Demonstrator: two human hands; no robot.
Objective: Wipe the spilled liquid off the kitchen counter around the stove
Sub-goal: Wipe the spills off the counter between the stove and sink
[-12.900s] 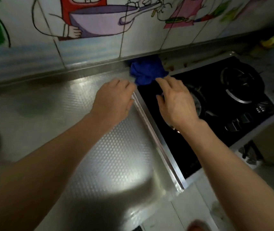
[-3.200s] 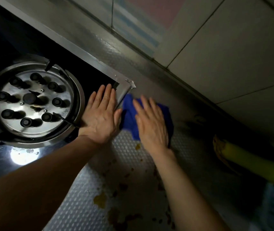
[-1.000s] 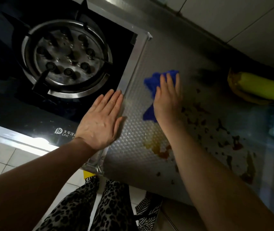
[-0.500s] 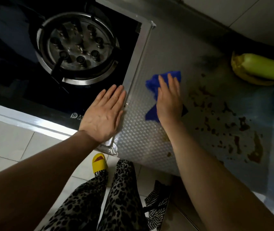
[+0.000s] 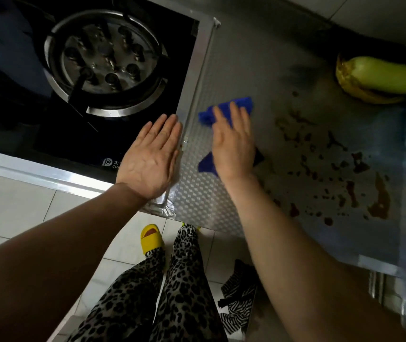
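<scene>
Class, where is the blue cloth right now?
In the head view, the blue cloth lies on the steel counter under the flat right hand, just right of the stove's edge.

One burner [image 5: 105, 62], one blue cloth [image 5: 231, 107], two hands [image 5: 152, 154], one green vegetable [image 5: 384, 75] far right, one yellow slipper [image 5: 150, 239] near, and many brown spills [image 5: 379, 201] on the right.

The stove [image 5: 78, 77] lies left of the counter [image 5: 221, 193]. On the counter, a cloth [image 5: 224, 108] lies near the stove's edge, with spilled liquid [image 5: 345, 174] to its right.
</scene>
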